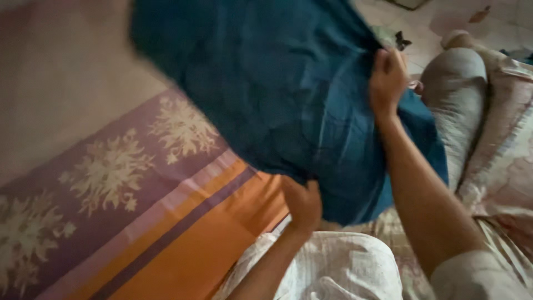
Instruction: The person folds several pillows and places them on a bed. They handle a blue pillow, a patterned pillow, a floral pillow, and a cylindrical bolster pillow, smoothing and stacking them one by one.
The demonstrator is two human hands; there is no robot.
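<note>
A large teal-blue cloth point(277, 94) is lifted over the bed and fills the upper middle of the view, blurred by motion. My left hand point(302, 203) grips its lower edge from beneath. My right hand point(387, 82) is closed on its far right edge, with the arm stretched out from the lower right. The cloth hangs between both hands and hides part of the bed behind it.
A bedsheet point(127, 194) with purple floral bands and an orange stripe covers the bed at left. A grey bolster pillow point(458, 94) and a pink patterned pillow point(508, 150) lie at right. A white garment covers my lap point(338, 266). Tiled floor point(444, 16) shows at top right.
</note>
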